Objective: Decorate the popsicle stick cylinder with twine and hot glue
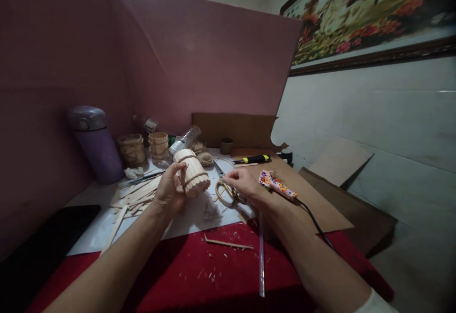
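My left hand [170,185] is wrapped round a small cup of pale craft sticks [194,174], banded with two rings of brown twine and held tilted above white paper. Beside the gold-handled scissors [225,204], my right hand [245,183] hovers with thumb and fingers pinched together; whatever is between them, if anything, is too small to make out. The scissors lie partly behind that hand. Just to its right rests a flower-patterned glue gun [281,188] with a black cord.
Loose craft sticks [140,196] spread at the left, near a purple bottle [98,149]. Behind them stand two finished-looking cups [158,147]. Twine balls [205,159], a black-and-yellow tool [258,159] and cardboard [306,203] lie around. A clear glue stick [261,260] crosses the red cloth.
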Action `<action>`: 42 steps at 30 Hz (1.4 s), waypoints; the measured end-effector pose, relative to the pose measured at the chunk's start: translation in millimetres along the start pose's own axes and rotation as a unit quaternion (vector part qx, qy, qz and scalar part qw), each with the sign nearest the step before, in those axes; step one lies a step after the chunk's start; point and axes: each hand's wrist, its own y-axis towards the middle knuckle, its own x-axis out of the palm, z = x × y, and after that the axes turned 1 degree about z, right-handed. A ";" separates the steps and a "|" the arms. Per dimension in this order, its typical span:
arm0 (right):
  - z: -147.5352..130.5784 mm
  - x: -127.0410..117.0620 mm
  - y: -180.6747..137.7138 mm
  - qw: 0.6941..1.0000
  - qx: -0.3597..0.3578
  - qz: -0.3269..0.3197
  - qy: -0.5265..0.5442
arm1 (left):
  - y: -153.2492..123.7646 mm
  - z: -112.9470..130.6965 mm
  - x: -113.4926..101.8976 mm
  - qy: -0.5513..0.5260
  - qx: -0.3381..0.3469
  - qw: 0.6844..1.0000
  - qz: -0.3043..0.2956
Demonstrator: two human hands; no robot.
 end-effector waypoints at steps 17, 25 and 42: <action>-11.4 57.7 17.3 0.949 -0.026 -0.130 -0.287 | 9.4 14.6 -9.4 -0.097 0.078 0.992 0.034; -20.5 26.5 6.7 0.909 -0.051 -0.059 -0.409 | 9.3 14.0 -9.8 -0.083 0.068 0.994 0.028; 41.9 -120.0 -18.8 0.872 0.058 -0.024 -0.486 | -11.2 23.1 7.0 -0.054 0.063 0.996 -0.043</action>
